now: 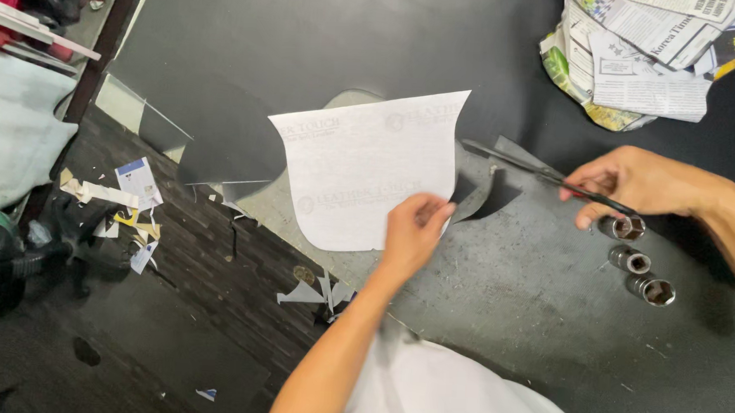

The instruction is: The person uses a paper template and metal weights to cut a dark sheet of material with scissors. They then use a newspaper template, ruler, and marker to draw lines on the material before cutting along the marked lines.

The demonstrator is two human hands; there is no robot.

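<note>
My left hand (pixel 413 232) pinches the lower right corner of a white sheet (pixel 361 169) with a curved cut outline, its faintly printed backing side up. The sheet lies lifted over a dark grey table (pixel 504 303). My right hand (pixel 637 184) grips black scissors (pixel 522 165), whose blades point left toward the sheet's right edge and sit over a curled grey offcut (pixel 477 196). A dark, glossy film piece (pixel 230 143) with a rounded edge hangs over the table's left edge, just left of the white sheet.
Three metal sockets (pixel 634 261) stand in a row right of the scissors. Crumpled newspapers (pixel 647 53) pile at the back right. Paper scraps (pixel 120 200) litter the dark wooden floor on the left, and more scraps (pixel 318 293) lie below the table edge.
</note>
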